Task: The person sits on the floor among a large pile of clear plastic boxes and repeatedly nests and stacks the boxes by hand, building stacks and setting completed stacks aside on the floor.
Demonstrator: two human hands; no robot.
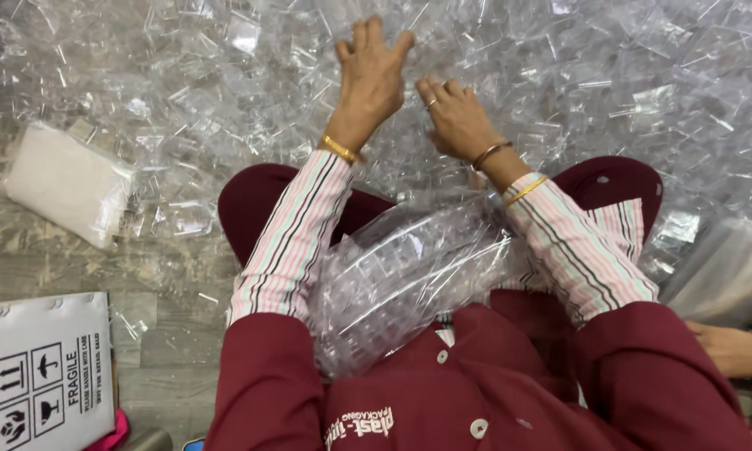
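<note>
White carton (42, 367) lower left; clear bag (401, 276) on lap.

Left hand (372, 77) splayed, right hand (454, 119) curled.

Clear plastic pieces (610, 92) crowding hands (374, 79)

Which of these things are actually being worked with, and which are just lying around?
In use:
left hand and right hand, both on the heap of clear plastic pieces
clear bag of pieces in the lap

Lying about:
white packet
white carton
another person's hand
</note>
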